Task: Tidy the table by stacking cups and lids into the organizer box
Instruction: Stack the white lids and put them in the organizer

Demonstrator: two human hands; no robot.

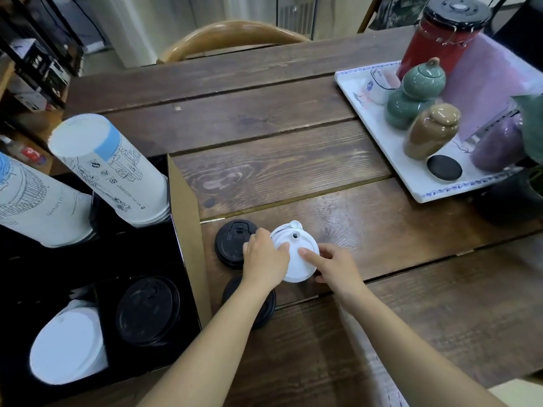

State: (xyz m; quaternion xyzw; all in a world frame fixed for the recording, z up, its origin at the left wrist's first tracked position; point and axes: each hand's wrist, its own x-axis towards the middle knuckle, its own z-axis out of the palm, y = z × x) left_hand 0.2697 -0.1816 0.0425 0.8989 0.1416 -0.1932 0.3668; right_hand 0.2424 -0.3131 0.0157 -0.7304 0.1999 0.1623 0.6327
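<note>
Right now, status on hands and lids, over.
Both hands on white lid: left hand and right hand closed around it on the table. Two black lids loose beside the box. Nothing blocking.

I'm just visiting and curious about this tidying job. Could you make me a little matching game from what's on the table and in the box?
Things:
1. white lid
2. black lid stack
3. green gourd jar
4. printed cup stack

Places:
A. on the white tray
B. under both hands
C. leaning in the box's far compartment
D. in a near compartment of the box

Pairs: 1-B, 2-D, 3-A, 4-C
</note>
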